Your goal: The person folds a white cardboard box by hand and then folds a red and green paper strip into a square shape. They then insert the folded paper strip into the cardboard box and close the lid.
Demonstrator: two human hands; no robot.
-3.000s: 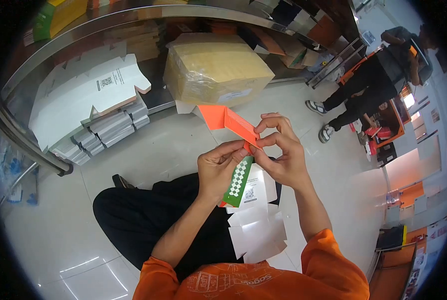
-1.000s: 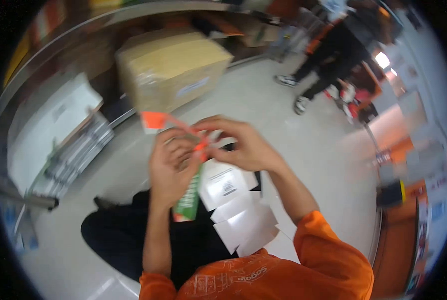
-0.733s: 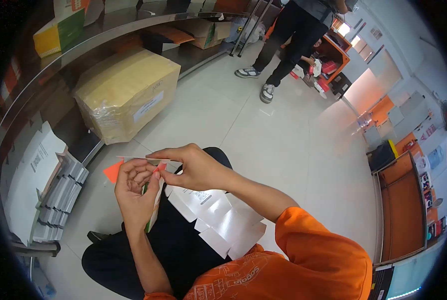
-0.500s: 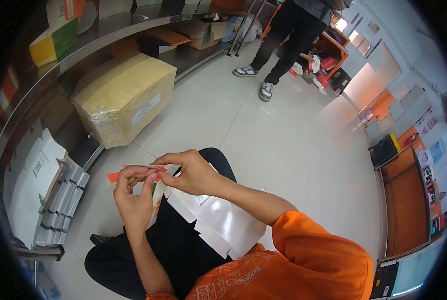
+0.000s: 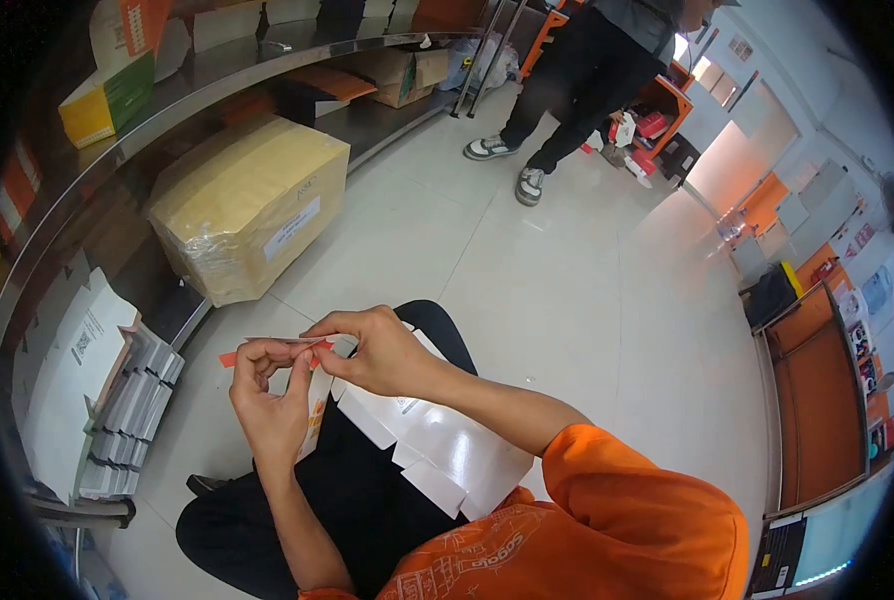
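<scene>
My left hand [image 5: 272, 390] and my right hand [image 5: 387, 350] meet above my lap, both closed in a pinch on a thin printed cardboard carton [image 5: 317, 412]. Its upper edge runs between my fingertips, and a red-orange flap [image 5: 228, 360] sticks out beyond the left fingers. White, orange and yellow print shows on the panel hanging below; my hands hide much of the rest. Across my right thigh lies an unfolded white carton blank [image 5: 457, 440] with glossy panels and cut flaps, partly under my right forearm.
A taped brown box [image 5: 252, 205] stands at the shelf's lower level. Stacked flat cartons [image 5: 132, 400] lie at the left beside a metal shelf rail [image 5: 197, 85]. A person [image 5: 587, 85] stands on the tiled floor ahead. An orange-framed board [image 5: 817, 400] is at the right.
The view has shifted slightly. My hands keep the same pinch on the carton, with only small finger movement; the white blank stays on my lap.
</scene>
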